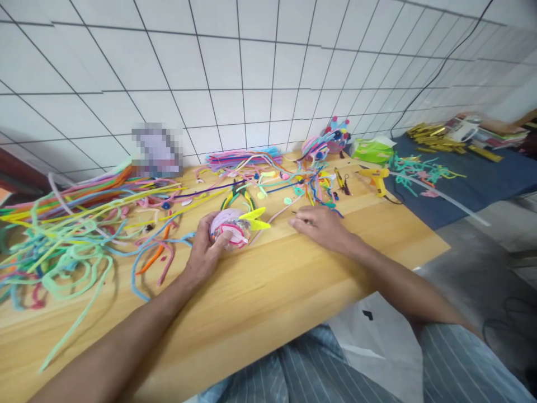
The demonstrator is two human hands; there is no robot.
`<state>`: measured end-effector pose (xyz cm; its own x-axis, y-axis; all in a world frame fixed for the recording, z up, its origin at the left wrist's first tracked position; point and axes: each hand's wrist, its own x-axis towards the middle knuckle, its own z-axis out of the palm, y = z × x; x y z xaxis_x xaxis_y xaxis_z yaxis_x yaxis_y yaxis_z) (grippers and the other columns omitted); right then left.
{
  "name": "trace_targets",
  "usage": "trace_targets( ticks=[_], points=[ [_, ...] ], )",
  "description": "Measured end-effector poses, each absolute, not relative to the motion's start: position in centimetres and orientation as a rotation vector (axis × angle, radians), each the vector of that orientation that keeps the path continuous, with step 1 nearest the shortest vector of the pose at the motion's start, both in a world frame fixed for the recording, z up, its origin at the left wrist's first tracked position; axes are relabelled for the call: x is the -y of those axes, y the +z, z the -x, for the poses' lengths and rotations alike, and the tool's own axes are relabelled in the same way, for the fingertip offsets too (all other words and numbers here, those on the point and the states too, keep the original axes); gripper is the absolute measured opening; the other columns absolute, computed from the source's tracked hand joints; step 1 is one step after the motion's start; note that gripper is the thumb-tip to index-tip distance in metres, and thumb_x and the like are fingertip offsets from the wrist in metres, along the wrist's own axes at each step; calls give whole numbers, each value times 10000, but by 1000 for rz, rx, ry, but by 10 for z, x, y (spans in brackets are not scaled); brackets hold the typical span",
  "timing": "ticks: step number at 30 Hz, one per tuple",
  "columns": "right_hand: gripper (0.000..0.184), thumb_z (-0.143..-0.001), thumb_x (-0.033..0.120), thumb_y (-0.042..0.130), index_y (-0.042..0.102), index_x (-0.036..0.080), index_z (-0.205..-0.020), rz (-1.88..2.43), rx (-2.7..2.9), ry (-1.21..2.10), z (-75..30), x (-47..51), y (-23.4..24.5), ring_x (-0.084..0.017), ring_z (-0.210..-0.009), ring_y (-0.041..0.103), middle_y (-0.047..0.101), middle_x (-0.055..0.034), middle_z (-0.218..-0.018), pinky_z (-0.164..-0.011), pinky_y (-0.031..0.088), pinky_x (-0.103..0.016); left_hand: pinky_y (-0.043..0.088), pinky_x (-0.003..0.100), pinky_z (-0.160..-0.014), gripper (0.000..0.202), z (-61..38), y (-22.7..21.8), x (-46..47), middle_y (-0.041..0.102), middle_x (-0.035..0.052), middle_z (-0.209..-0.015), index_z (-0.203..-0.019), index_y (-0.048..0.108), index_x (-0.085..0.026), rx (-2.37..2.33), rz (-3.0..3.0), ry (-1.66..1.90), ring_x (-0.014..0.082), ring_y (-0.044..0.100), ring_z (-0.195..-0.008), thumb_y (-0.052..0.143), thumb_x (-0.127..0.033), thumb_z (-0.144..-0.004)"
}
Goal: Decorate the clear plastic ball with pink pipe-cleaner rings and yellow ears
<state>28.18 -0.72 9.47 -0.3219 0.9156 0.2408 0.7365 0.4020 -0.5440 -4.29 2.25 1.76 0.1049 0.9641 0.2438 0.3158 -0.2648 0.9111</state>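
My left hand (207, 243) is wrapped round a small rounded craft piece (230, 226), pink and lilac with a clear, shiny front. Two yellow fuzzy points (257, 218) stick out from its right side. To the right, my right hand (316, 224) is closed in a pinch just above the wooden table (251, 296); a thin dark tip shows at its fingers, but what it belongs to is hidden. Behind the craft piece lie green-and-yellow handled pliers (238, 197). A pale pink pipe cleaner (279, 215) lies between my hands.
Tangled pipe cleaners (75, 263) cover the left side. A bundle of pipe cleaners (243, 159) and a finished-looking striped craft piece (315, 148) sit by the tiled wall. A yellow glue gun (375, 180) and a green packet (372, 150) are at right, beside a blue-covered surface (482, 173).
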Motion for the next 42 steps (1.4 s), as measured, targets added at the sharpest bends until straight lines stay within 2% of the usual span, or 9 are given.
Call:
trace_targets(
  ticks=[3,6,11,16,18,25,28,36,42],
  points=[
    [489,-1021,484,539,517,226,-606,1280,2083,976,-246,13,109,-114,-536,432,470,51,-533,-558,277,-283,556,483,-1146,688,43,17,-23,666,126,-1386,-1414,510,-187,-1250,-1688,1171,306,665,-1267,664,-638,-918],
    [505,-969,590,617,511,224,-638,1121,1999,1145,-226,10,112,-98,-558,368,399,73,-568,-570,251,-274,546,492,-1163,692,44,13,-23,657,129,-1407,-1420,504,-196,-1234,-1686,1172,310,658,-1289,669,-647,-922],
    [433,-966,592,593,547,228,-736,1192,1714,890,-231,-33,97,-114,-621,360,401,70,-643,-617,270,-287,498,520,-1219,731,48,6,-23,612,143,-1466,-1469,478,-198,-1234,-1699,1148,323,626,-1347,691,-634,-923],
    [187,-858,345,666,607,217,-735,1455,1752,763,-246,-77,70,-137,-694,499,582,47,-684,-681,323,-277,448,561,-1273,758,50,5,-23,570,147,-1515,-1489,462,-213,-1218,-1804,1123,355,576,-1430,736,-607,-903],
    [123,-831,300,687,647,208,-759,1452,1768,766,-244,-79,63,-136,-712,523,626,43,-711,-694,332,-274,448,564,-1277,761,51,5,-23,568,146,-1520,-1493,454,-216,-1211,-1811,1117,359,573,-1437,740,-601,-902],
    [268,-1000,438,580,675,207,-901,1233,1790,658,-230,-49,68,-132,-739,530,658,25,-814,-715,380,-269,540,529,-1167,746,52,5,-22,603,134,-1451,-1467,479,-220,-1261,-1785,1115,339,630,-1326,707,-662,-911],
    [274,-1026,414,581,663,206,-867,1105,1868,541,-229,-41,65,-126,-714,529,639,25,-769,-718,383,-263,561,495,-1119,745,52,7,-22,624,127,-1405,-1439,502,-214,-1279,-1794,1140,319,648,-1272,692,-696,-905],
    [298,-1100,385,522,673,202,-919,1053,1910,404,-239,-43,47,-113,-685,535,657,26,-773,-700,372,-249,533,489,-1142,798,54,6,-21,623,113,-1406,-1435,517,-220,-1315,-1738,1140,319,631,-1283,700,-757,-874],
    [374,-1097,421,587,561,224,-780,1066,2034,231,-234,-45,18,-123,-655,520,594,31,-696,-668,346,-266,548,493,-1119,798,56,3,-19,629,116,-1399,-1426,527,-216,-1331,-1705,1132,324,637,-1269,730,-741,-860]
  ],
)
